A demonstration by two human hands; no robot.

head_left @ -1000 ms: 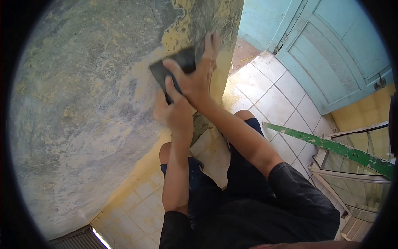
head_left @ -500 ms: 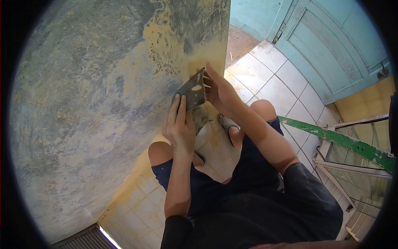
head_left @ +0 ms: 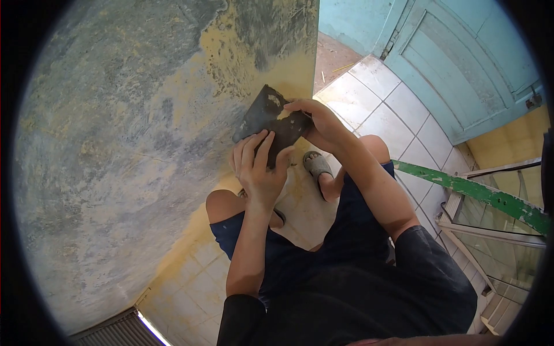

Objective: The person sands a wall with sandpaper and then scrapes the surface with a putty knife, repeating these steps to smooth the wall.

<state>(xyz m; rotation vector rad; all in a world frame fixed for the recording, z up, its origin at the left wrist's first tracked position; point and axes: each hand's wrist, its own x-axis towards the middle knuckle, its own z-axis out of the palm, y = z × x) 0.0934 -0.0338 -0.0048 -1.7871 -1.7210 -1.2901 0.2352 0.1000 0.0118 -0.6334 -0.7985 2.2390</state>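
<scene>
A dark, worn sheet of sandpaper (head_left: 255,117) with pale yellowish patches is held up in front of the wall. My right hand (head_left: 326,124) grips its right side, thumb on the upper face and the other fingers hidden behind. At the lower left edge, the fingers of my left hand (head_left: 258,167) lie over the sheet, with the thumb apart near its lower corner. Behind both hands stands the patchy grey and yellow wall (head_left: 133,127), its paint scraped and stained.
Yellow dust covers the tiled floor (head_left: 199,288) along the wall's foot. To the right are a light blue door (head_left: 461,69), a green painted bar (head_left: 473,193) and framed glass panels (head_left: 499,213). My knees and a sandalled foot (head_left: 316,164) are below the hands.
The sheet has turned and opened out flatter, extending further up and left. My right hand has gone from spread fingers behind it to a thumb-on-top grip; my left thumb has come into view.
</scene>
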